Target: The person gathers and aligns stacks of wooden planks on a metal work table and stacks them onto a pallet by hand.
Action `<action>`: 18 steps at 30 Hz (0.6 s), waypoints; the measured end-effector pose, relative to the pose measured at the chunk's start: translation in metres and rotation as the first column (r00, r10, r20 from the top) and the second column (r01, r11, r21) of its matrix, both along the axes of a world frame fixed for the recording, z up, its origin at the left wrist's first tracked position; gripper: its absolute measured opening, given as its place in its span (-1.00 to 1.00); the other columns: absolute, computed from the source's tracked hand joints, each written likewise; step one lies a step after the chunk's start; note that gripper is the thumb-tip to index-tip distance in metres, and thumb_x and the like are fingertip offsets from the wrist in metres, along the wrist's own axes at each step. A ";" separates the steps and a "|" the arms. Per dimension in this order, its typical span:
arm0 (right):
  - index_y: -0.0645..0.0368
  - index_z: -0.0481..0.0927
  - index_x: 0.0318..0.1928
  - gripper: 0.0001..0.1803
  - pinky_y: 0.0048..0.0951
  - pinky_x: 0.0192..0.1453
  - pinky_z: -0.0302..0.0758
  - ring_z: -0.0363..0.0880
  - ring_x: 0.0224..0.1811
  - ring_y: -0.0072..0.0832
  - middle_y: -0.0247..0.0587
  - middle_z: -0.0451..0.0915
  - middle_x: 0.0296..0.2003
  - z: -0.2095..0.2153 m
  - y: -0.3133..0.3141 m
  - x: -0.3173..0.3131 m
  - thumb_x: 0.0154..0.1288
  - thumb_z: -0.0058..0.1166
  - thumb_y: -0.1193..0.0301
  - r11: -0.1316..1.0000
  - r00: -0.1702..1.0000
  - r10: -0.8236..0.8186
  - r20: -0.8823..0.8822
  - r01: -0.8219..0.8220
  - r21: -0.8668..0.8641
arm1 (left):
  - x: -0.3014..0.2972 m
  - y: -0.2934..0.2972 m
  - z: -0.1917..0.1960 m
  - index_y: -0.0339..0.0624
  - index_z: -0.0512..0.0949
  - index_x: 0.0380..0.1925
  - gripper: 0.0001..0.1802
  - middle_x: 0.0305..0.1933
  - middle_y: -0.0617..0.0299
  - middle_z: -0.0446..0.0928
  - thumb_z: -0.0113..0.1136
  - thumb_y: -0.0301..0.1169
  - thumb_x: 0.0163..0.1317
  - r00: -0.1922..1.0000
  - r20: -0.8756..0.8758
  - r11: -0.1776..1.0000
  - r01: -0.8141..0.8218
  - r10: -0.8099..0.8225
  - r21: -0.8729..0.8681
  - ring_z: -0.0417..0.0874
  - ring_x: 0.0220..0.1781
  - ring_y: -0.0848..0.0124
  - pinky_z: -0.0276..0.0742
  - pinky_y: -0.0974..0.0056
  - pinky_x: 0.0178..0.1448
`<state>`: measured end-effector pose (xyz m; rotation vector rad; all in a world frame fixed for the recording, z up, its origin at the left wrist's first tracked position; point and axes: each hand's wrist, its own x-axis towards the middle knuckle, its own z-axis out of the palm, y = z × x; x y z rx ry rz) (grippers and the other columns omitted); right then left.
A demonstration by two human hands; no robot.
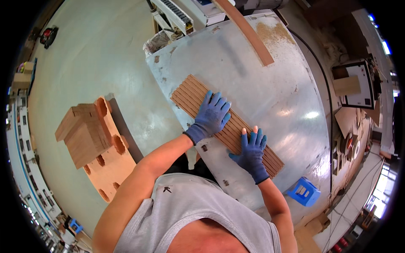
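Several narrow brown wooden strips (238, 127) lie side by side in a flat bundle across the grey metal table (278, 97). My left hand (212, 113), in a blue glove, rests flat over the middle of the strips with its fingers stretched out. Nearer the bundle's right end, my right hand (252, 152) lies on the strips in a matching glove, its fingers spread. Two fingertips of the right glove show bare. Neither hand is wrapped round anything.
A long brown board (249, 33) reaches over the table's far edge. To the left, stacked brown boards (86, 133) lean on a wooden stand (110, 158) with cut-outs. A blue plastic stool (304, 192) stands by the table's right side; sawdust (274, 34) covers its far corner.
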<state>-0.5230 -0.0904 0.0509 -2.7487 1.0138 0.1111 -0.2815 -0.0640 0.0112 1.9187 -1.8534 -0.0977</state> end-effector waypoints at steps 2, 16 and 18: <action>0.20 0.29 0.41 0.15 0.43 0.37 0.12 0.17 0.38 0.35 0.42 0.18 0.35 -0.004 -0.003 -0.005 -0.16 0.51 -0.05 0.999 0.999 0.033 0.001 -0.033 -0.016 | -0.002 -0.002 0.001 -0.22 0.56 0.09 -0.55 0.10 0.03 0.51 0.15 -0.16 0.33 1.000 0.000 1.000 -0.012 0.012 0.006 0.38 0.34 0.03 0.12 -0.20 0.50; 0.16 0.38 0.31 -0.02 0.19 0.16 0.32 0.39 0.11 0.24 0.40 0.32 0.20 -0.017 0.008 0.043 -0.16 0.46 0.07 0.959 0.928 0.263 0.265 -0.220 -0.182 | 0.053 0.105 0.012 -0.22 0.53 0.13 -0.52 0.11 -0.04 0.53 0.25 -0.26 0.24 0.567 -0.304 0.526 -0.823 0.765 -0.212 0.52 0.18 0.00 0.41 -0.02 0.33; 0.15 0.37 0.32 -0.02 0.20 0.17 0.32 0.38 0.12 0.24 0.40 0.31 0.21 -0.005 0.025 0.070 -0.15 0.45 0.07 0.943 0.900 0.323 0.293 -0.282 -0.175 | 0.057 0.146 -0.064 -0.20 0.54 0.12 -0.53 0.09 0.01 0.55 0.25 -0.20 0.29 0.213 -0.648 0.248 -0.968 0.731 -0.038 0.56 0.12 0.07 0.45 0.03 0.26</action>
